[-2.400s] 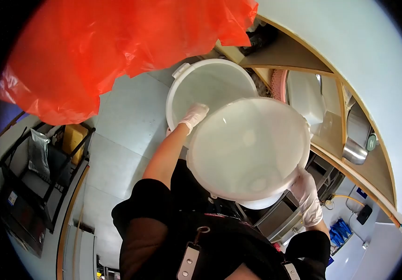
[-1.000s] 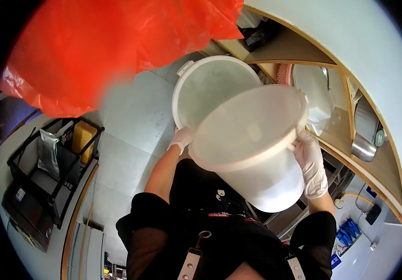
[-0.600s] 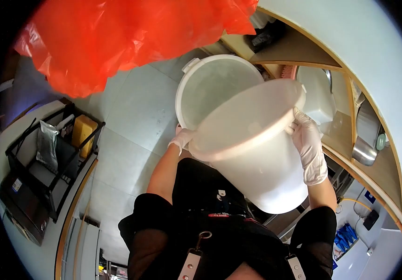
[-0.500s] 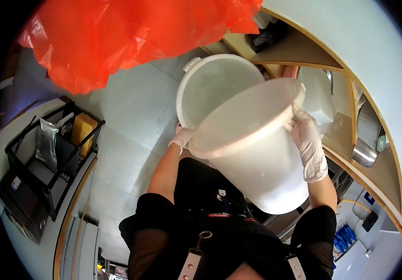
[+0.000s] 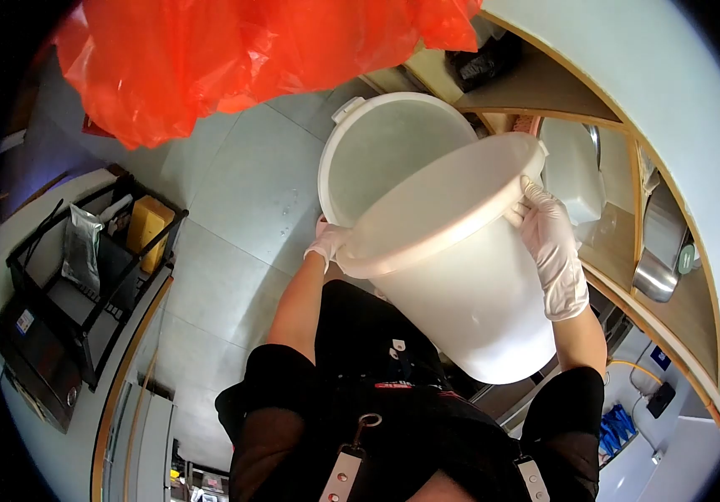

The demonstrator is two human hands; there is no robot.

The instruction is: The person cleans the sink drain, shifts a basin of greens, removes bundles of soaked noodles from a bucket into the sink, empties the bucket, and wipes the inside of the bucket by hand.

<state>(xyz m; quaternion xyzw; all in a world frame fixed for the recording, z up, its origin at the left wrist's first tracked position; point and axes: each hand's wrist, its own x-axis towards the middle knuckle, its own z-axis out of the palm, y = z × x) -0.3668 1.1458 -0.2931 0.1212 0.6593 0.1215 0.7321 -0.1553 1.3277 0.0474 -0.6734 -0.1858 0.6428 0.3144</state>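
Note:
A large white bucket (image 5: 485, 301) is tilted in front of my body, its mouth toward the far left over a second container. My left hand (image 5: 326, 243), in a white glove, grips the left end of its rim. On the right, my gloved right hand (image 5: 548, 234) holds the rim with fingers curled over the edge. Behind it stands a round white tub (image 5: 389, 151) on the floor, with pale, cloudy contents; the tilted bucket covers part of it. The inside bottom of the held bucket is hidden.
Red plastic (image 5: 259, 58) hangs across the upper left. Wooden shelves (image 5: 544, 92) at the right hold a white bin (image 5: 573, 171) and a metal container (image 5: 658, 274). A black rack (image 5: 84, 322) with a yellow block (image 5: 149, 234) stands at the left. Grey tiled floor (image 5: 251, 184) lies between.
The bucket has tipped further, its mouth now turned away from me and its outer side in view. My left hand moved from beside the tub onto the rim; my right hand has risen.

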